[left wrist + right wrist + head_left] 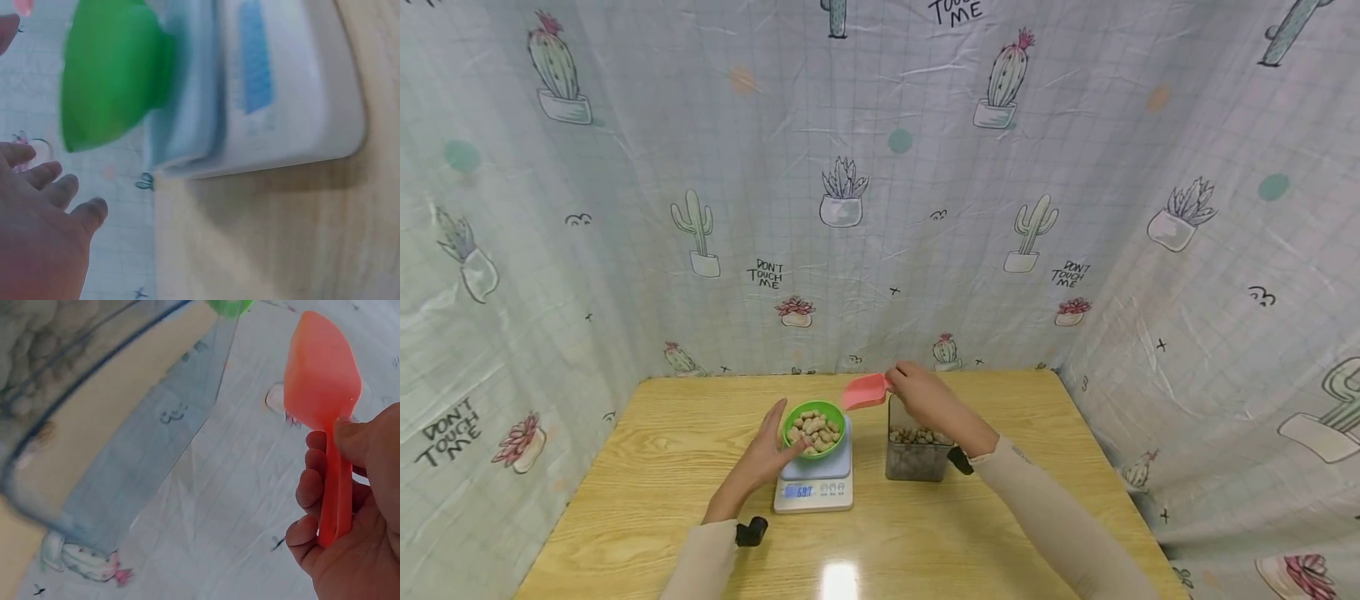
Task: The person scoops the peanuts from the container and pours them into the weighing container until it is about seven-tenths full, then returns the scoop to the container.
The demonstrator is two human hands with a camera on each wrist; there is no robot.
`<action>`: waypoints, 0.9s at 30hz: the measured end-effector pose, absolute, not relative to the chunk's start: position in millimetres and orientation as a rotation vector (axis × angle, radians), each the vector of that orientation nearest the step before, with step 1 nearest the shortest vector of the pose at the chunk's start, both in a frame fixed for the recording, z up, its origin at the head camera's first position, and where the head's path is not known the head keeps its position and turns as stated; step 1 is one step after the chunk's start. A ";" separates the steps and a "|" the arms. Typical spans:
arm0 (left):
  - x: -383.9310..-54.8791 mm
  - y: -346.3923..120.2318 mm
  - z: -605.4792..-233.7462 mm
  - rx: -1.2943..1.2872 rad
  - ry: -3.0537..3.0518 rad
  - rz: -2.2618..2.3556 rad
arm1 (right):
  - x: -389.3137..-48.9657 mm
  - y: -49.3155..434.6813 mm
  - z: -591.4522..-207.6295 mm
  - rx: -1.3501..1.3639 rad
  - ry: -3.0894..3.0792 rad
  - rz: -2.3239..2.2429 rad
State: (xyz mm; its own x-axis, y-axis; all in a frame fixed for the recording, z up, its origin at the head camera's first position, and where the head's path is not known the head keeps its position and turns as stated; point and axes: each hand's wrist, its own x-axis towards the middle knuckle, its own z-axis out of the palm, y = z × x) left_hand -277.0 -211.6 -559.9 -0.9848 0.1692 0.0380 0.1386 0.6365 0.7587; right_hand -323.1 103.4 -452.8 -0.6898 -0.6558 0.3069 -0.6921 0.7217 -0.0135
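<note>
A green bowl (842, 410) with peanuts (815, 430) in it stands on a kitchen scale (814, 495) whose display shows digits. My left hand (770, 447) is spread around the bowl's left and near side. In the left wrist view, the visible fingers (55, 181) are loosely extended, with a gap between them and the bowl (112, 75). My right hand (916, 392) grips the handle of a red-pink scoop (865, 391), above the far side of a clear container (917, 463) of peanuts. The scoop (322, 369) shows its underside in the right wrist view.
A wooden table (685, 458) carries the scale and the container side by side, with a gap between them. A cactus-print curtain (880, 250) closes off the back and both sides. Each wrist wears a black device (751, 532).
</note>
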 end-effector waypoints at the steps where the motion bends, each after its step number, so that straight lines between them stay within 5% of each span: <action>1: -276.5 -211.6 -557.1 0.271 2.819 1.298 | -322.0 108.3 -454.1 1.051 -2.643 0.202; 27: -262.9 -186.1 -491.2 0.557 2.972 1.260 | -297.0 185.1 -486.8 0.917 -2.613 0.171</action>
